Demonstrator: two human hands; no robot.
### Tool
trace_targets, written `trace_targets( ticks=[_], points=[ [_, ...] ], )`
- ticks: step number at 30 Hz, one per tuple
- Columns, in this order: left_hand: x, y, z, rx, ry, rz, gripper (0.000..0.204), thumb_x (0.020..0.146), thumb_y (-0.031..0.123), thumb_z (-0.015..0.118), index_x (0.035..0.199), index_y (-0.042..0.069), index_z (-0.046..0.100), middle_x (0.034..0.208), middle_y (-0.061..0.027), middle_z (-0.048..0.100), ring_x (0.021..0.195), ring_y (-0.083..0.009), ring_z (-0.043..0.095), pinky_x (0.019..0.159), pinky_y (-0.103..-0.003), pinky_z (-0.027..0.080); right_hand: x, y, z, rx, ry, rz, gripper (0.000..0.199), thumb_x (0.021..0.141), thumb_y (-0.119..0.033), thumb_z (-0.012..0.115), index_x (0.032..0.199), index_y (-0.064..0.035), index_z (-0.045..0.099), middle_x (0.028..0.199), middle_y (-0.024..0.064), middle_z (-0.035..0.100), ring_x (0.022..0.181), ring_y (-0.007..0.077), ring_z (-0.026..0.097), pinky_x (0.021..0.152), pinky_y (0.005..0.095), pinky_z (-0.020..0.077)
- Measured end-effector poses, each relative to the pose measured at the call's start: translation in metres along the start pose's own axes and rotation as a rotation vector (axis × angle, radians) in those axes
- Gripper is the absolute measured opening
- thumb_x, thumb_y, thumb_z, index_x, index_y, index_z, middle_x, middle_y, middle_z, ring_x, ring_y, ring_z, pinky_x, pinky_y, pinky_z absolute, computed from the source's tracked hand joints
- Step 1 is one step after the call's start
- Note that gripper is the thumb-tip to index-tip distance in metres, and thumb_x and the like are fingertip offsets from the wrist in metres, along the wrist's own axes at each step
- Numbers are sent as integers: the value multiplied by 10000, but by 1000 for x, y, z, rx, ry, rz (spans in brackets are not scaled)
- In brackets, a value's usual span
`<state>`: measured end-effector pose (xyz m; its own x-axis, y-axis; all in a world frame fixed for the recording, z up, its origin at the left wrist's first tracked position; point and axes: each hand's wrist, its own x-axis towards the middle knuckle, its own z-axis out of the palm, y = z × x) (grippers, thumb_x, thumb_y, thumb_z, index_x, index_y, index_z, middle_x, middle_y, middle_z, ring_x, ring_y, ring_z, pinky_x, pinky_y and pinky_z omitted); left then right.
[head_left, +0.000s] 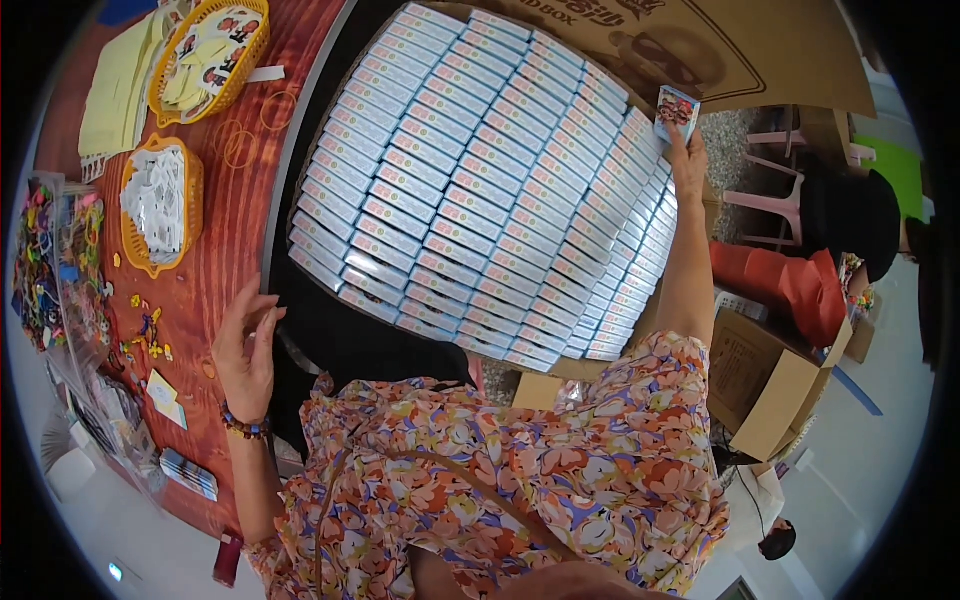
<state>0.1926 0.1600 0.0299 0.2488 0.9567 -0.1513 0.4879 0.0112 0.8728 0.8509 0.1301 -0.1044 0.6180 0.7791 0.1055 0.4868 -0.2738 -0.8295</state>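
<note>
My right hand [686, 165] is stretched out at the far right end of a large cardboard box, its fingers closed on a small blue-and-white box [677, 107] with a colourful picture on its face. Rows of small white-and-blue boxes [470, 170], standing tightly on edge, fill most of the large box. On the left, my left hand [249, 350] hovers at the edge of the red wood-grain table [225, 200]. Its fingers are slightly bent and apart, with nothing between them.
Two yellow baskets hold printed cutouts [215, 65] and white packets [158, 205]. Small colourful toys [150, 330] lie on the table near a bag of trinkets [60, 260]. An upright cardboard flap [760, 60] borders the far side; pink stools [775, 205] and an open carton [770, 380] stand right.
</note>
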Motion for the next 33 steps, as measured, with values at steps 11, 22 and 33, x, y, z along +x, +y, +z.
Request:
trace_targets(
  ticks=[11,22,33],
  points=[
    [85,53,123,335,-454,483,402,865,34,660,1259,41,577,1023,-160,647,881,-313,657,768,-394,540,3,11,-3,-343,-12,-79,446,918,-451,595,1070,-32,573,939,288,665,916,480,622,783,501,476],
    [77,45,227,664,-601,858,566,798,127,740,1317,36,533,1349,-152,538,1350,-366,404,1116,-480,348,9,24,-17,-263,-87,-78,430,935,-383,608,1251,-95,563,929,85,701,784,234,694,590,372,522],
    [64,29,246,724,-830,814,633,796,161,770,1356,51,497,1498,-155,375,1430,-381,278,1170,-506,275,-11,0,-18,205,-126,239,402,916,-122,618,1296,-24,530,1200,122,628,1014,218,672,571,293,617]
  ],
)
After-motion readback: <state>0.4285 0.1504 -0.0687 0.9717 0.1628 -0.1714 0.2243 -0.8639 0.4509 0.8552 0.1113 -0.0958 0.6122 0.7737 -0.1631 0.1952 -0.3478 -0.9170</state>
